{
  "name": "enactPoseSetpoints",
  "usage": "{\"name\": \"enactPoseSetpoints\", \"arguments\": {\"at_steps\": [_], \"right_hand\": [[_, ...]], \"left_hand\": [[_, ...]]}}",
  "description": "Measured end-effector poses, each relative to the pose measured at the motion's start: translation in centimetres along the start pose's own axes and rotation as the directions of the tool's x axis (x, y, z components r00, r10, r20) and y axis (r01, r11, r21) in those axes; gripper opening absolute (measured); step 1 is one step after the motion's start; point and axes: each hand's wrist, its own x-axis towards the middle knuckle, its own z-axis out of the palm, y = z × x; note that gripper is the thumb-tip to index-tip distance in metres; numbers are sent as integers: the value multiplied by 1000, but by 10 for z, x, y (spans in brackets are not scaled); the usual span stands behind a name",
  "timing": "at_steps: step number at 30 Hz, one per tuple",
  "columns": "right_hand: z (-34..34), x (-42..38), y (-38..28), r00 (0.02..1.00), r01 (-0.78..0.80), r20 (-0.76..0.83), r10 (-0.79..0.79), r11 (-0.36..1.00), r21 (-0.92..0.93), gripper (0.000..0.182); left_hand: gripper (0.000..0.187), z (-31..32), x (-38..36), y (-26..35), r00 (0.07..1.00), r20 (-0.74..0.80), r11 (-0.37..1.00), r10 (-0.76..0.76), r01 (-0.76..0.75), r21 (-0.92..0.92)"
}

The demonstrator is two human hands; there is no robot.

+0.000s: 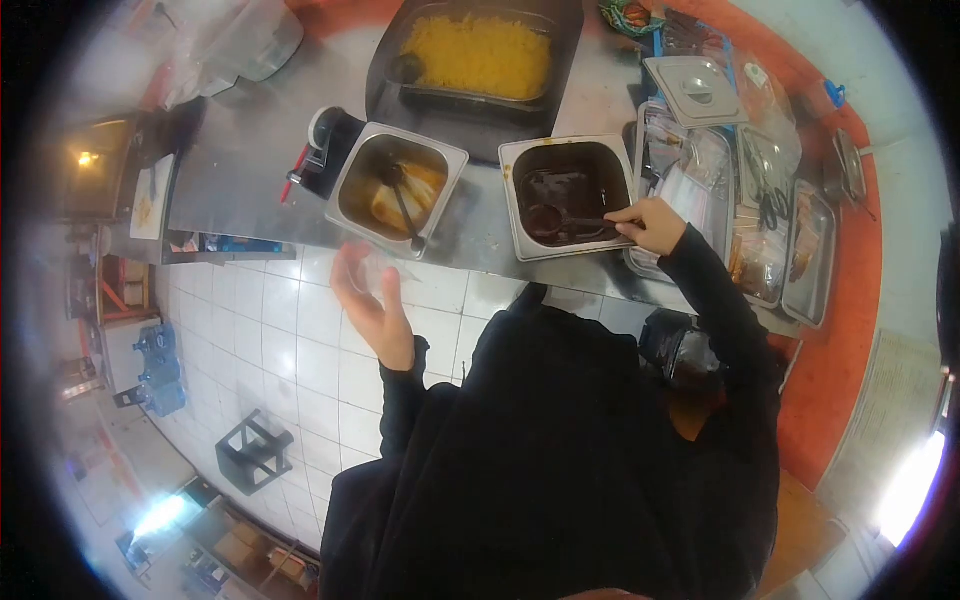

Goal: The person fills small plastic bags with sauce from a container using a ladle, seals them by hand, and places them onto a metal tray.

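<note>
My right hand [655, 226] is closed around the handle of a dark ladle [585, 223]. The ladle's round bowl rests in dark brown sauce [565, 188] inside a square metal pan [513, 205]. My left hand [372, 312], its thumb apart from its fingers, holds a thin clear plastic item [372, 268] at the counter's front edge; whether it is a cup or a bag I cannot make out. Just beyond that hand stands a second square pan [453, 165] smeared with orange-yellow sauce, with another dark ladle [400, 195] leaning in it.
A larger tray of yellow shredded food [480, 55] is at the back. Metal trays [808, 270] with packets, scissors [772, 207] and a pan lid [695, 90] crowd the right. A tape dispenser [325, 145] sits left. A dark stool [252, 452] stands on the tiled floor.
</note>
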Motion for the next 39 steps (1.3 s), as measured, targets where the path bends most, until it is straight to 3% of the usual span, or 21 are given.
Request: {"name": "enactPoseSetpoints", "arguments": {"at_steps": [1,2,4,7,13,17,21,24,25,26,32,34,36,39], "right_hand": [[2,-2,3,1000,2,-10,0,994,111,25],[4,-3,6,1000,4,-15,-2,994,107,25],[10,-6,11,998,-60,-2,64,943,326,25],[15,-7,12,997,9,-72,28,883,469,25],[-21,-16,-11,979,128,-199,-44,891,435,24],[-62,-32,-49,979,107,-201,-20,897,428,23],[-63,-34,-46,951,223,-298,-82,851,476,23],[-66,-38,-42,957,171,-288,-43,883,437,24],[-69,-40,-41,964,139,-265,-22,890,435,24],[-71,-41,-41,970,108,-243,0,896,431,24],[-110,-60,-85,916,192,-401,-15,894,406,27],[-124,-65,-102,930,127,-367,41,897,423,28],[-130,-62,-102,865,320,-499,-59,830,457,26],[-138,-65,-117,886,216,-463,-14,897,386,23]], "left_hand": [[49,1,2,1,1000,-1,1000,5,-5,-4],[47,2,4,2,1000,10,1000,16,-16,-11],[46,7,10,7,999,19,999,34,-34,-24],[45,17,25,21,997,34,995,70,-67,-76],[41,55,65,36,975,43,930,217,-194,-312],[37,81,85,39,950,27,902,310,-285,-324],[37,101,91,31,945,98,883,312,-251,-397],[38,112,86,23,947,167,895,273,-187,-404],[40,115,85,20,941,170,928,293,-237,-289],[40,118,84,16,940,168,926,297,-240,-293],[42,144,77,-15,928,282,951,245,-173,-257],[42,155,75,-23,921,291,953,260,-197,-229],[43,164,68,-25,909,305,953,284,-234,-192],[44,171,61,-15,890,371,962,263,-215,-166]]}}
